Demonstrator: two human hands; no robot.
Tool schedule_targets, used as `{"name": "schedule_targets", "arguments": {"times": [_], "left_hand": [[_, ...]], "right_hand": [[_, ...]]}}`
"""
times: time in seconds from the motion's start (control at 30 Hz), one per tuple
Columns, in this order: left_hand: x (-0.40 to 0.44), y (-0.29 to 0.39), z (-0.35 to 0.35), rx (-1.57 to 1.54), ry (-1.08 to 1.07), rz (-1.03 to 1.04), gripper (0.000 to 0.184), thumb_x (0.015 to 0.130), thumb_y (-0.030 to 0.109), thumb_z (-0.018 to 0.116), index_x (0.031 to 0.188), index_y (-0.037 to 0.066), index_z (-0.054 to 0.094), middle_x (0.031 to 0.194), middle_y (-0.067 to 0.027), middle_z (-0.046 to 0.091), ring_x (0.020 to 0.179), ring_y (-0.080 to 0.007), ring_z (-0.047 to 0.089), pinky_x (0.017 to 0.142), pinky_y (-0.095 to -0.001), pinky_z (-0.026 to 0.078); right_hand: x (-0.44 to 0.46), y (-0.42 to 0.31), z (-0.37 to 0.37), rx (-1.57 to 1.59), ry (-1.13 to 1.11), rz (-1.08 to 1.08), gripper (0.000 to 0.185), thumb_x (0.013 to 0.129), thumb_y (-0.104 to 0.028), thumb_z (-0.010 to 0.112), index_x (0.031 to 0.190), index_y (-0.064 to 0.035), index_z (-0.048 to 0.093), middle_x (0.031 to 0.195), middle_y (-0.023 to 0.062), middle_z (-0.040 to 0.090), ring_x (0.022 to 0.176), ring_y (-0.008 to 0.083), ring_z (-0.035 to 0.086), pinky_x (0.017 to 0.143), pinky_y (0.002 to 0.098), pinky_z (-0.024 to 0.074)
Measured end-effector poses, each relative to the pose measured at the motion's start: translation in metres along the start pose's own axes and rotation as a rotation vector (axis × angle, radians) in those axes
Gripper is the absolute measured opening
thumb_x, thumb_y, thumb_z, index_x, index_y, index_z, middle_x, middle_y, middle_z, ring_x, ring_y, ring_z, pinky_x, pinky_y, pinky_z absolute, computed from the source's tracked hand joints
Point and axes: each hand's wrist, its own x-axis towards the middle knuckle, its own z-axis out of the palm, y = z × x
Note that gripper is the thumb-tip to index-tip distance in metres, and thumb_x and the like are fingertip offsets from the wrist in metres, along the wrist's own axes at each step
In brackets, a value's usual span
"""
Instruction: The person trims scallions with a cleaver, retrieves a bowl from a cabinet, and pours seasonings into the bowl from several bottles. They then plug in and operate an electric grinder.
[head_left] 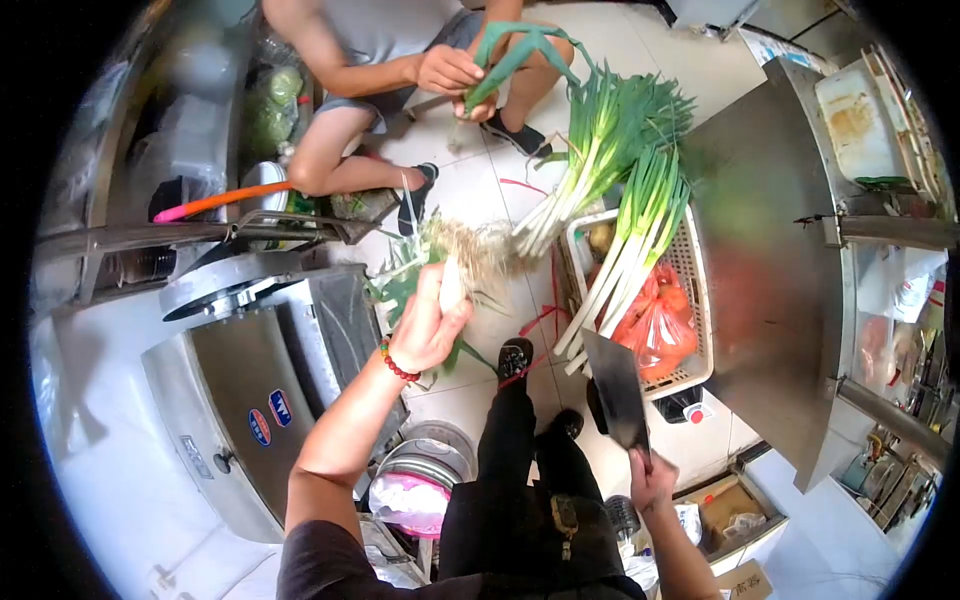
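My left hand (425,325), a beaded bracelet at its wrist, is closed around the white stalk of a leek (453,285). Bushy roots and loose leaves crowd around that stalk, so I cannot tell which belong to it. Low on the right, my right hand (652,480) grips a cleaver (618,388) by the handle, its broad blade slanting up and to the left. Beyond the blade, a bunch of trimmed-looking leeks (640,225) lies across a white plastic basket (700,340). Another bunch of leeks (595,160) is just behind it.
Opposite me sits a person (390,70) holding a green leek (510,65) in both hands. Red bags of tomato-like produce (665,320) fill part of the basket. A steel machine (235,420) stands at left, a steel cabinet (765,270) at right. Red string (545,320) trails over the floor.
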Motion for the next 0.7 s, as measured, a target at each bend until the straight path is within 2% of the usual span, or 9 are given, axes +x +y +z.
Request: {"name": "schedule_targets", "arguments": {"times": [0.07,0.13,0.17,0.23,0.3,0.47,0.57,0.67,0.7], "left_hand": [[-0.002,0.013,-0.007,0.038,0.000,0.006,0.030,0.094,0.018,0.047,0.118,0.003,0.039,0.073,-0.0080,0.051,0.060,-0.0198,0.051,0.058,-0.0320,0.044],[-0.025,-0.001,-0.006,-0.453,-0.071,-0.519,0.022,0.096,0.014,0.043,0.115,0.003,0.039,0.069,-0.0030,0.047,0.056,-0.0114,0.046,0.053,-0.0259,0.041],[-0.030,-0.001,-0.005,-0.487,-0.047,-0.513,0.016,0.097,0.011,0.040,0.112,0.003,0.040,0.065,0.0011,0.041,0.051,-0.0049,0.040,0.047,-0.0219,0.035],[-0.068,-0.051,0.002,-0.453,0.005,-0.343,0.025,0.094,0.011,0.047,0.117,0.001,0.045,0.090,-0.0062,0.054,0.080,-0.0146,0.052,0.072,-0.0287,0.045],[-0.095,-0.070,0.001,-0.075,-0.080,-0.222,0.038,0.089,0.011,0.056,0.124,0.000,0.047,0.126,-0.0121,0.049,0.117,-0.0236,0.044,0.099,-0.0357,0.037],[-0.112,-0.068,-0.024,0.091,-0.331,-0.437,0.044,0.090,0.006,0.051,0.133,0.002,0.040,0.127,-0.0115,0.047,0.119,-0.0221,0.042,0.102,-0.0355,0.034],[-0.114,-0.073,-0.033,-0.433,-0.351,-1.147,0.038,0.089,0.003,0.049,0.127,0.000,0.044,0.118,-0.0122,0.053,0.107,-0.0214,0.050,0.092,-0.0354,0.042],[-0.140,-0.103,-0.025,0.266,-0.399,-0.393,0.028,0.092,0.003,0.045,0.119,0.001,0.048,0.099,-0.0092,0.058,0.080,-0.0171,0.057,0.066,-0.0313,0.049],[-0.135,-0.104,-0.025,0.416,-0.189,-0.058,0.024,0.094,0.005,0.042,0.117,0.002,0.049,0.089,-0.0064,0.056,0.068,-0.0135,0.053,0.055,-0.0286,0.045]], "right_hand": [[0.026,-0.033,-0.004,0.023,0.074,-0.292,0.012,0.084,-0.007,0.060,0.089,0.0016,0.065,0.064,0.0152,0.059,0.052,0.0276,0.058,0.050,0.0337,0.0455],[0.051,-0.071,-0.009,-0.104,0.048,-0.504,0.022,0.079,-0.001,0.059,0.100,-0.0002,0.065,0.065,0.0137,0.059,0.053,0.0262,0.059,0.050,0.0335,0.0469],[0.063,-0.092,-0.006,-0.163,0.051,-0.574,0.031,0.070,-0.003,0.062,0.101,-0.0061,0.066,0.071,0.0086,0.059,0.057,0.0258,0.059,0.050,0.0344,0.0483],[0.084,-0.125,0.006,-0.297,0.024,-0.711,0.034,0.070,-0.007,0.063,0.104,-0.0089,0.063,0.067,0.0067,0.052,0.054,0.0242,0.056,0.047,0.0339,0.0461],[0.101,-0.160,0.023,-0.362,-0.032,-0.769,0.034,0.071,-0.009,0.062,0.105,-0.0098,0.062,0.066,0.0058,0.050,0.053,0.0230,0.056,0.046,0.0334,0.0454],[0.130,-0.192,0.077,-0.455,-0.101,-0.850,0.044,0.068,-0.010,0.062,0.112,-0.0104,0.061,0.063,0.0055,0.048,0.051,0.0235,0.054,0.046,0.0339,0.0451],[0.138,-0.198,0.095,-0.490,-0.132,-0.886,0.038,0.069,-0.010,0.062,0.107,-0.0105,0.059,0.066,0.0038,0.048,0.054,0.0217,0.056,0.046,0.0340,0.0462],[0.139,-0.206,0.100,-0.526,-0.172,-0.919,0.039,0.070,-0.011,0.063,0.109,-0.0107,0.058,0.068,0.0039,0.049,0.055,0.0217,0.057,0.047,0.0339,0.0469],[0.139,-0.207,0.103,-0.526,-0.186,-0.916,0.039,0.070,-0.011,0.063,0.109,-0.0107,0.058,0.068,0.0039,0.049,0.055,0.0217,0.057,0.047,0.0339,0.0469]]}}
